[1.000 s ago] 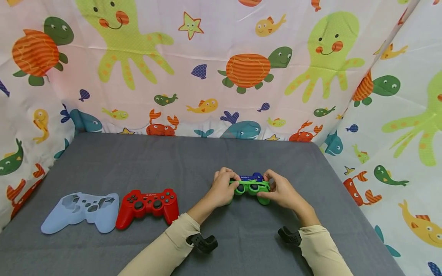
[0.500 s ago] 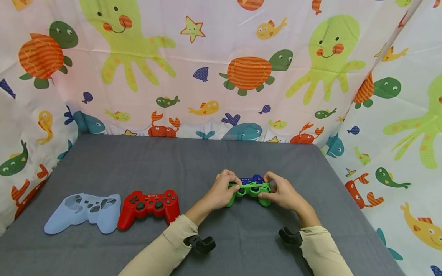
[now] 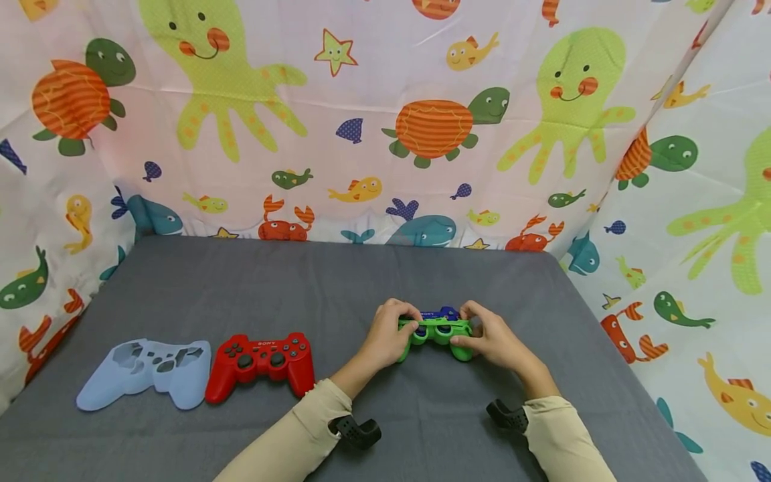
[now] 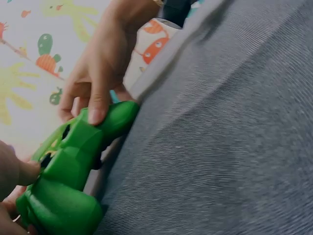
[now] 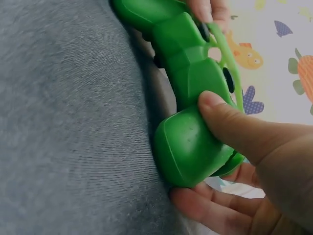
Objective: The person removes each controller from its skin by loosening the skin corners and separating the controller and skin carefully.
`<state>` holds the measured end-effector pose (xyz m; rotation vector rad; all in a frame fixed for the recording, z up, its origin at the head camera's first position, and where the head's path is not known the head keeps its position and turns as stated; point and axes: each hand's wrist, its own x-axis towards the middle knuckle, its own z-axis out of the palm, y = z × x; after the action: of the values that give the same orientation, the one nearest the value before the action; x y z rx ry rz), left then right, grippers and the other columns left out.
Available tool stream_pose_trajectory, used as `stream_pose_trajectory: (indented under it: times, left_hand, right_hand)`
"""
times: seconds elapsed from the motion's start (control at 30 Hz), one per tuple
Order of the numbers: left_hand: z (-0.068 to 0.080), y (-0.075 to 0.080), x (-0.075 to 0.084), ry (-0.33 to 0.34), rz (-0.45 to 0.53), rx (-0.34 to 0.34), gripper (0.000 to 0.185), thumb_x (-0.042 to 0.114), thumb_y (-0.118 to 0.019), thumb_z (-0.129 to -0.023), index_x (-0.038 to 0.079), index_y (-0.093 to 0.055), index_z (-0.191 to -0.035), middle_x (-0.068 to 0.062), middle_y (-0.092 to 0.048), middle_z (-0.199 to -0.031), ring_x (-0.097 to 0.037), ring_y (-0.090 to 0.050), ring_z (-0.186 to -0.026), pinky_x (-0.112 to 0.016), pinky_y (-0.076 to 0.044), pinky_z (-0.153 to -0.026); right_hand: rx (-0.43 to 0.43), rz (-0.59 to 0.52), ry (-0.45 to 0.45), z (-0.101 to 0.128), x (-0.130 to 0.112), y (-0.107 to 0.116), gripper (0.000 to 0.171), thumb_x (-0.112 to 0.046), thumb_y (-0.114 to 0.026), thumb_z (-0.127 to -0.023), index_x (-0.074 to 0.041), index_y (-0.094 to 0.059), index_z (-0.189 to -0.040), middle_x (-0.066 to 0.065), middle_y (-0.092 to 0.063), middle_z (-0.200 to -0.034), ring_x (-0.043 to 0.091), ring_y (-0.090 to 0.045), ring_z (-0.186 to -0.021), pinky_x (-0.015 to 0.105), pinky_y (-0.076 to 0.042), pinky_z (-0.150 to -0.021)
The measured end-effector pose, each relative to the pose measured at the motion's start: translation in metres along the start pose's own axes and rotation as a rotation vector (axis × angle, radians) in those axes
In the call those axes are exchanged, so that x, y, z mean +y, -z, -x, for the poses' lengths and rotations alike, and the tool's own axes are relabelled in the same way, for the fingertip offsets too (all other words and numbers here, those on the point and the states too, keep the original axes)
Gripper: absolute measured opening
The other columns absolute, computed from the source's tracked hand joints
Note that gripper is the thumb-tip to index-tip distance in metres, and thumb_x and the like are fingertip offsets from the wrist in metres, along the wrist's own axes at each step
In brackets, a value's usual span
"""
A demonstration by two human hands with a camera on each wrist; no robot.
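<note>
A blue game controller (image 3: 444,312) lies on the grey table (image 3: 337,281), partly inside a green silicone cover (image 3: 436,333). My left hand (image 3: 405,328) grips the cover's left handle with its fingers curled over the top edge. My right hand (image 3: 466,333) grips the right handle. In the right wrist view my thumb (image 5: 239,126) presses the green cover (image 5: 188,93) and my fingers curl under it. The left wrist view shows the green cover (image 4: 68,166) from the side, with the right hand (image 4: 100,68) on its far handle.
A red controller (image 3: 260,361) and a loose light blue silicone cover (image 3: 147,368) lie side by side at the left front of the table. Printed sea-animal cloth (image 3: 385,134) hangs behind the table and along both sides.
Both hands stay on the controller. The green cover's upper edge, stretched thin half a second ago, now sits closer against the controller's face.
</note>
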<state>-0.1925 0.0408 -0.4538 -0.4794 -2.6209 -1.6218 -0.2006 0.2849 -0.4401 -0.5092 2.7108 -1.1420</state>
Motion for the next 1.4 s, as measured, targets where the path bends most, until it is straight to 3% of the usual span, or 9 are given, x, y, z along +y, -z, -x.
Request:
stream_pose_trajectory:
  times: [0.13, 0.33, 0.5, 0.7, 1.0, 1.13, 1.4]
  left_hand:
    - [0.0, -0.005, 0.002, -0.002, -0.039, 0.059, 0.013, 0.006, -0.066, -0.096, 0.014, -0.075, -0.101, -0.006, -0.063, -0.104, -0.025, -0.055, -0.104, -0.041, -0.045, -0.091]
    - [0.0, -0.006, 0.006, 0.003, -0.15, 0.027, 0.025, 0.008, -0.064, -0.098, 0.012, -0.075, -0.12, -0.009, -0.062, -0.116, -0.028, -0.053, -0.108, -0.042, -0.046, -0.086]
    - [-0.003, -0.004, 0.008, -0.005, -0.208, 0.052, 0.018, 0.01, -0.069, -0.094, 0.011, -0.08, -0.109, -0.009, -0.061, -0.111, -0.027, -0.051, -0.106, -0.043, -0.044, -0.093]
    - [-0.005, -0.005, 0.008, 0.087, -0.136, 0.043, 0.011, 0.01, -0.07, -0.095, 0.011, -0.078, -0.102, -0.008, -0.058, -0.113, -0.028, -0.048, -0.109, -0.044, -0.043, -0.095]
    - [-0.008, -0.003, 0.008, 0.202, 0.092, -0.006, 0.015, 0.008, -0.061, -0.1, 0.006, -0.074, -0.106, -0.01, -0.053, -0.123, -0.032, -0.039, -0.124, -0.05, -0.037, -0.107]
    - [-0.008, -0.001, 0.009, 0.188, 0.119, -0.032, 0.017, 0.009, -0.059, -0.101, 0.006, -0.075, -0.107, -0.01, -0.054, -0.125, -0.032, -0.039, -0.127, -0.052, -0.036, -0.109]
    - [-0.005, 0.006, 0.006, 0.104, 0.069, -0.12, 0.016, 0.011, -0.062, -0.1, 0.01, -0.075, -0.109, -0.008, -0.053, -0.131, -0.034, -0.036, -0.135, -0.061, -0.031, -0.11]
  right_hand:
    - [0.0, 0.047, 0.007, 0.0, 0.0, -0.001, 0.039, -0.022, -0.079, -0.089, -0.01, -0.047, -0.106, -0.001, -0.039, -0.063, 0.007, -0.043, -0.047, 0.025, -0.043, -0.05]
    - [0.0, 0.088, 0.0, 0.001, -0.001, 0.0, 0.04, -0.024, -0.081, -0.087, -0.011, -0.048, -0.106, -0.001, -0.036, -0.062, 0.004, -0.038, -0.047, 0.023, -0.035, -0.05]
    - [0.012, 0.113, 0.008, 0.0, -0.002, 0.0, 0.041, -0.026, -0.082, -0.086, -0.011, -0.049, -0.104, -0.002, -0.036, -0.062, 0.004, -0.037, -0.047, 0.023, -0.034, -0.05]
    - [0.014, 0.135, 0.003, 0.0, -0.003, 0.001, 0.041, -0.027, -0.082, -0.085, -0.011, -0.049, -0.105, -0.001, -0.038, -0.064, 0.004, -0.038, -0.048, 0.023, -0.034, -0.051]
    - [0.021, 0.133, 0.013, -0.001, -0.002, 0.0, 0.041, -0.026, -0.083, -0.085, -0.012, -0.049, -0.104, -0.002, -0.038, -0.063, 0.005, -0.038, -0.049, 0.023, -0.033, -0.05]
    - [0.027, 0.107, 0.007, 0.0, -0.001, 0.0, 0.041, -0.025, -0.082, -0.085, -0.012, -0.049, -0.105, -0.002, -0.037, -0.062, 0.005, -0.038, -0.048, 0.023, -0.034, -0.049]
    - [0.031, 0.104, -0.019, -0.001, -0.002, 0.0, 0.04, -0.027, -0.081, -0.087, -0.013, -0.048, -0.105, -0.003, -0.036, -0.06, 0.005, -0.038, -0.047, 0.023, -0.033, -0.048]
